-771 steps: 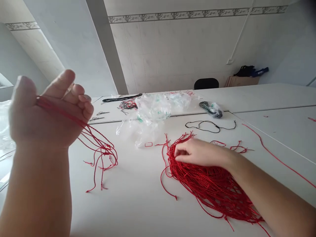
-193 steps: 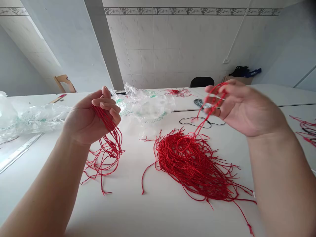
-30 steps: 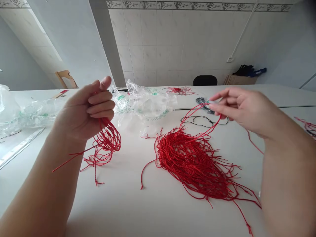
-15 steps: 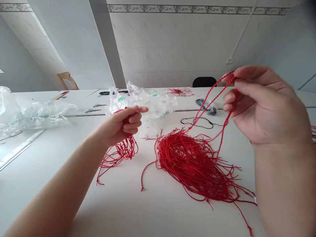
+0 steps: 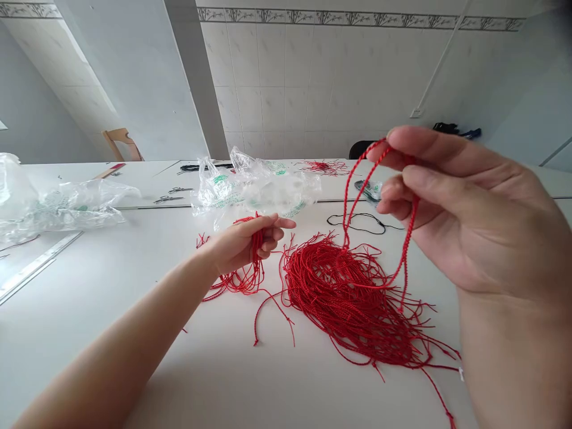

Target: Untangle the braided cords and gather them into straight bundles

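Observation:
A large pile of red braided cords (image 5: 353, 304) lies on the white table at centre right. Above its right side, my right hand (image 5: 451, 196) pinches one looped red cord (image 5: 348, 196) between thumb and fingers, and its strands hang down toward the pile. My left hand (image 5: 254, 238) is left of the pile, with its fingers curled round a bunch of red cords (image 5: 243, 280) and the index finger pointing out to the right. Loose ends of that bunch droop onto the table below the hand.
Crumpled clear plastic bags (image 5: 268, 185) lie behind my left hand, and more plastic (image 5: 75, 205) at the left. Scissors (image 5: 172, 195), a metal ruler (image 5: 40, 268), a black cord (image 5: 357, 223) and distant red cords (image 5: 324, 167) are on the table. Chairs stand beyond.
My left hand has moved right and slightly down with its bunch, closer to the pile. My right hand has shifted left and nearer the camera, still pinching the looped cord.

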Demonstrator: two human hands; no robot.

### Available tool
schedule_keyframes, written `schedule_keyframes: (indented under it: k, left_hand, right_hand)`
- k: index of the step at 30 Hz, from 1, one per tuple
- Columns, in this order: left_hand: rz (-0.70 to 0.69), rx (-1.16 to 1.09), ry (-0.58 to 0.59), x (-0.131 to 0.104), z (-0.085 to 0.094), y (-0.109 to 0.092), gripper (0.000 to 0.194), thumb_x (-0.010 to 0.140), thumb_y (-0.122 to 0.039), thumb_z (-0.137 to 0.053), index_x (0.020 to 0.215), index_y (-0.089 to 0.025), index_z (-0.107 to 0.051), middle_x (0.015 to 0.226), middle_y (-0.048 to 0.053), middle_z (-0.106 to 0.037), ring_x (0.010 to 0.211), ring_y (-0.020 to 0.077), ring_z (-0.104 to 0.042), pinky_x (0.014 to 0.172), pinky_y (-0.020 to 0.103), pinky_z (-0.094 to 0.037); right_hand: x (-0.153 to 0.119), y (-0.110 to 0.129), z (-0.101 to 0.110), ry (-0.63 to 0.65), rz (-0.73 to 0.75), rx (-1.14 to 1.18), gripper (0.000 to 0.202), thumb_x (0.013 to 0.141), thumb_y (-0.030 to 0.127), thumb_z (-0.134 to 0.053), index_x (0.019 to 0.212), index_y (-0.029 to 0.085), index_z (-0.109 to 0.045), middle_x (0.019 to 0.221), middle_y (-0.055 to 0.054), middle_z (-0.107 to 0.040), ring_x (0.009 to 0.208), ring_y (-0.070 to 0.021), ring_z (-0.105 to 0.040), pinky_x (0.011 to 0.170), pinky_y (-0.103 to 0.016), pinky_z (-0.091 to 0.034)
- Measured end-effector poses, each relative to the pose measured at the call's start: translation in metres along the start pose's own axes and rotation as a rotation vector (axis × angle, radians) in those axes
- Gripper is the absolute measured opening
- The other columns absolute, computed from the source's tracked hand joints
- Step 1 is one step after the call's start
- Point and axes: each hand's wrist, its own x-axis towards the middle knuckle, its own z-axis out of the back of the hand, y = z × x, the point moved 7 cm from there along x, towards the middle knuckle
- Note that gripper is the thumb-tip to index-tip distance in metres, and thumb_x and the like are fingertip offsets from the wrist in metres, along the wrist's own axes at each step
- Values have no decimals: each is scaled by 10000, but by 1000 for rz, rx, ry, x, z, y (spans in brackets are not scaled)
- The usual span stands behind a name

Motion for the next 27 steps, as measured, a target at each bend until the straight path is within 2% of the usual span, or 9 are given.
schedule_keyframes:
  k: [3, 6, 9, 12, 15, 18, 21, 24, 27]
  left_hand:
    - [28, 65, -10, 1, -7, 9, 273, 962, -348, -622, 1100, -169, -775, 1009, 92, -662, 617, 79, -425, 482, 176, -352]
    - [77, 58, 77, 1, -22, 18, 366, 981, -428, -572, 1131, -160, -771, 1161, 150, -693, 656, 106, -448, 481, 217, -325]
    - [113, 5, 236, -1, -38, 23, 502, 981, -554, -507, 1104, -147, -775, 1081, 160, -728, 644, 120, -444, 462, 240, -260]
    - [125, -18, 343, -4, -47, 24, 567, 979, -615, -459, 1075, -153, -773, 952, 129, -735, 595, 111, -403, 451, 239, -218]
    - [114, -14, 360, -6, -48, 21, 576, 986, -615, -440, 1049, -147, -771, 897, 113, -719, 581, 108, -379, 439, 235, -204]
    - [103, -18, 346, -7, -44, 17, 568, 985, -610, -451, 1049, -145, -772, 879, 106, -709, 578, 106, -367, 432, 231, -206]
    - [77, 3, 322, -9, -38, 12, 463, 969, -546, -549, 1080, -156, -773, 886, 96, -707, 587, 99, -366, 450, 221, -242]
    - [35, 29, 284, -10, -32, 5, 277, 926, -374, -686, 1094, -174, -774, 906, 84, -706, 592, 87, -352, 471, 205, -278]
    - [-6, 0, 267, -14, -29, -4, 208, 874, -250, -751, 1064, -168, -774, 899, 72, -698, 574, 70, -334, 466, 184, -294]
  right_hand:
    - [-2, -1, -7, 16, -53, 20, 405, 937, 191, -570, 1189, 477, -707, 1362, 116, -632, 993, -143, -715, 738, -266, -626]
    - [-3, -5, -11, 24, -58, 47, 430, 963, 212, -542, 1250, 512, -653, 1481, 161, -528, 1140, -150, -677, 787, -253, -620]
    - [0, -11, -12, 29, -38, 127, 435, 960, 182, -546, 1261, 477, -654, 1482, 150, -528, 1167, -129, -661, 802, -225, -605]
    - [6, -20, -6, -44, -74, 128, 424, 946, 194, -555, 1278, 439, -652, 1491, 115, -528, 1215, -158, -642, 829, -251, -604]
    - [11, -27, 2, -133, -113, 69, 427, 932, 229, -548, 1312, 408, -620, 1524, 70, -497, 1302, -207, -592, 866, -292, -606]
    - [15, -31, 7, -169, -111, 83, 411, 926, 210, -515, 1286, 384, -611, 1533, 44, -482, 1341, -213, -563, 870, -290, -605]
    - [17, -36, 11, -196, -113, 134, 373, 909, 204, -534, 1225, 378, -627, 1512, 43, -499, 1346, -228, -560, 891, -319, -609]
    - [19, -43, 14, -229, -135, 138, 379, 910, 213, -517, 1247, 363, -605, 1522, 33, -484, 1352, -221, -555, 927, -331, -597]
    - [20, -51, 17, -231, -180, 70, 405, 926, 234, -463, 1293, 365, -573, 1530, 27, -469, 1367, -211, -540, 936, -334, -590]
